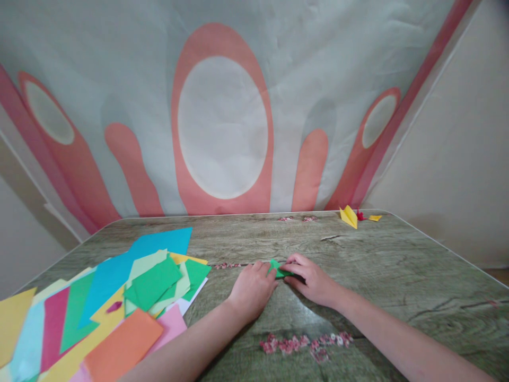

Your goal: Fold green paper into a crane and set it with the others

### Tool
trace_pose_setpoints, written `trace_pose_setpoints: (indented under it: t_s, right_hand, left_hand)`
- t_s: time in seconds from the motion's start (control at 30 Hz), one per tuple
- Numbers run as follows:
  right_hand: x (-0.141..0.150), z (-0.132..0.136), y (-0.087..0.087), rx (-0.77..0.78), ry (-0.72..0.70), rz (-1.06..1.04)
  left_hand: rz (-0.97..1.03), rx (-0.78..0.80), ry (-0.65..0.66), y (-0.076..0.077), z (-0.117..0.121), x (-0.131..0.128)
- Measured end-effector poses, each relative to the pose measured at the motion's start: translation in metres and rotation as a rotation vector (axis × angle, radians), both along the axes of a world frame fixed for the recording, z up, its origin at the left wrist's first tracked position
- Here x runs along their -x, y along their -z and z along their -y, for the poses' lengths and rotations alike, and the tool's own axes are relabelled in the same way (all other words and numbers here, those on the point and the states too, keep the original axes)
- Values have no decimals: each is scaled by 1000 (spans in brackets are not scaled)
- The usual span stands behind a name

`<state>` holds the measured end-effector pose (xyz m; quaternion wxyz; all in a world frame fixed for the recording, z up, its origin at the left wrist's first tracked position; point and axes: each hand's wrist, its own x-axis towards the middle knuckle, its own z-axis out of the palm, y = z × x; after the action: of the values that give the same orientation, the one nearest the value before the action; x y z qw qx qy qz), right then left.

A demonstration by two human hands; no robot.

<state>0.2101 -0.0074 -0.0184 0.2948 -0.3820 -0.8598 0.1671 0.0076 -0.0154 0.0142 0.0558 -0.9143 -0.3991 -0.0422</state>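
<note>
The green piece (275, 268), a small folded paper part with angular edges, lies at the middle of the table (382, 270), between the two hands. Left hand (254, 291): fingers bent and pressed together, tips on the left end of the piece; the thumb is hidden, so a pinch cannot be confirmed. Right hand (310, 279): thumb and forefinger pinch the right end; the other fingers are curled.

The table surface has a grey-brown wood-grain pattern, with dark crack lines and a pink floral print (288, 344) at the near side.

At left, flat paper sheets overlap in a loose pile. The blue sheet (165, 243) extends to the far side; the cut green sheet (155, 281) has straight edges; the orange sheet (124, 344), rectangular, lies at the near side. A small magenta shape (114, 306) with pointed ends rests on the pile.

At far right stand a creased yellow fold (349, 217), a red fold (361, 215) and a flat yellow scrap (375, 218). Behind the table hangs a wrinkled grey sheet with pink arches (220, 40).
</note>
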Motion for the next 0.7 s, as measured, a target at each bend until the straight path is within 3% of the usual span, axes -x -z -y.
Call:
trace_pose_setpoints:
  t_s: [0.37,0.7]
  right_hand:
    - [0,7,-4,-141,-32,83]
    - [3,10,-9,-159,-9,185]
  left_hand:
    - [4,-39,-26,4,1,-1]
    - [14,-40,-23,4,-1,0]
